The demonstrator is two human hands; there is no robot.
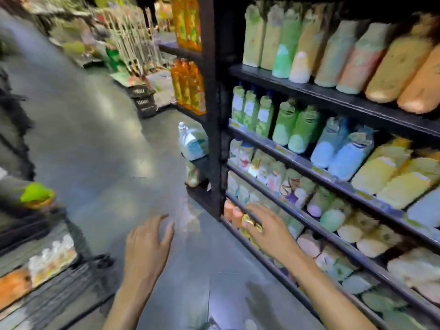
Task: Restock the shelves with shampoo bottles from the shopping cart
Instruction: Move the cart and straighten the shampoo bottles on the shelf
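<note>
Fingers spread, nothing held: my left hand hangs over the grey floor. My right hand, just as open, reaches at one o'clock to small yellow bottles on a low tier of the black metal shelves; touching or not, too blurred to tell. Pale and orange shampoo bottles lie in the dark wire shopping cart at nine o'clock.

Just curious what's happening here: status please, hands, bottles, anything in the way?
Left hand open, empty, over the floor. Right hand open, empty, at the low shelf. Shampoo bottles shelved, none held. Nothing blocking.
</note>
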